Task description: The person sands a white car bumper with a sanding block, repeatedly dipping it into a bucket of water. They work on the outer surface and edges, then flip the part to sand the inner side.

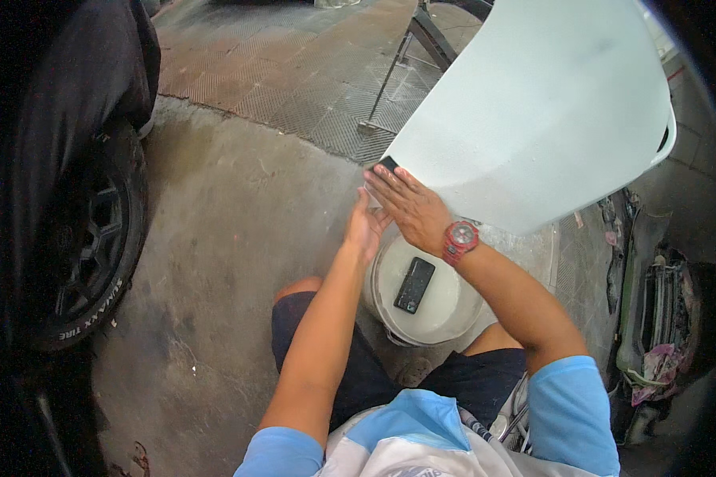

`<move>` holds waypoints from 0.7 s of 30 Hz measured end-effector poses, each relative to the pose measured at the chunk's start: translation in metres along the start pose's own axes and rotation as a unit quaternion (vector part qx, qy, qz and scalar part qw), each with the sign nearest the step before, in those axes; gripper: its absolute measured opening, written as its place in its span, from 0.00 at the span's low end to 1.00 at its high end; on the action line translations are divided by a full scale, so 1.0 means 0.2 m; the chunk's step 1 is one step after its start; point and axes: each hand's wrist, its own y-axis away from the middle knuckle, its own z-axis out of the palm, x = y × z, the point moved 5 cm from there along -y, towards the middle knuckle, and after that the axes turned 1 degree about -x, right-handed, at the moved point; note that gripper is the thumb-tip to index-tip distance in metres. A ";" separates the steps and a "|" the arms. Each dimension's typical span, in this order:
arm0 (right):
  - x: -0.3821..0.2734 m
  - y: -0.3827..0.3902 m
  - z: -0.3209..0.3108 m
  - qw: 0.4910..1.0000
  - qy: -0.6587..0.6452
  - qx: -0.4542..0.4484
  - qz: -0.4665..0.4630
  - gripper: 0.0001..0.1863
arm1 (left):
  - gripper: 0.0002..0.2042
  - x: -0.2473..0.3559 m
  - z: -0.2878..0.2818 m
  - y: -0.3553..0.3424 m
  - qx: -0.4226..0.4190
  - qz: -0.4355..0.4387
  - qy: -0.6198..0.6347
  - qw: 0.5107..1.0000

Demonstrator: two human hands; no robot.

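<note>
A white curved panel (545, 103) fills the upper right. My right hand (409, 203), with a red watch on the wrist, lies over its lower left corner, fingers together and pressing a small black pad (388, 163) against the surface. My left hand (366, 222) grips that corner from below, its fingertips partly hidden. Beneath my hands, between my legs, is a pale round bucket (465, 314) with milky content or a lid, and a black phone-like rectangle (413, 285) rests there; I cannot tell which.
A dark wheel (95, 238) stands at left under black covering (87, 63). A black metal stand (405, 63) is behind the panel, on floor mats (278, 71). Removed parts and a pink cloth (652, 374) lie along the right side.
</note>
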 end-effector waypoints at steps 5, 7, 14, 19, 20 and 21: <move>0.38 0.61 -0.33 0.988 0.124 -0.083 -0.032 0.40 | 0.36 0.02 0.00 0.01 0.035 0.004 0.009 0.999; 0.43 0.68 -0.44 0.986 0.119 -0.117 -0.012 0.40 | 0.35 0.02 0.03 0.03 0.036 0.009 0.025 0.999; -0.11 0.04 -0.08 0.994 -0.050 -0.035 -0.092 0.39 | 0.41 0.05 0.06 0.08 0.022 0.025 0.063 0.997; 0.06 0.28 -0.18 0.990 0.015 -0.118 -0.079 0.38 | 0.47 0.03 0.01 0.05 0.044 0.001 0.135 0.990; 0.08 0.32 -0.23 0.992 0.007 -0.089 -0.087 0.38 | 0.49 0.03 0.00 0.05 0.059 -0.001 0.137 0.989; 0.11 0.36 -0.22 0.989 -0.002 -0.137 -0.059 0.38 | 0.49 0.02 -0.01 0.05 0.067 0.007 0.146 0.987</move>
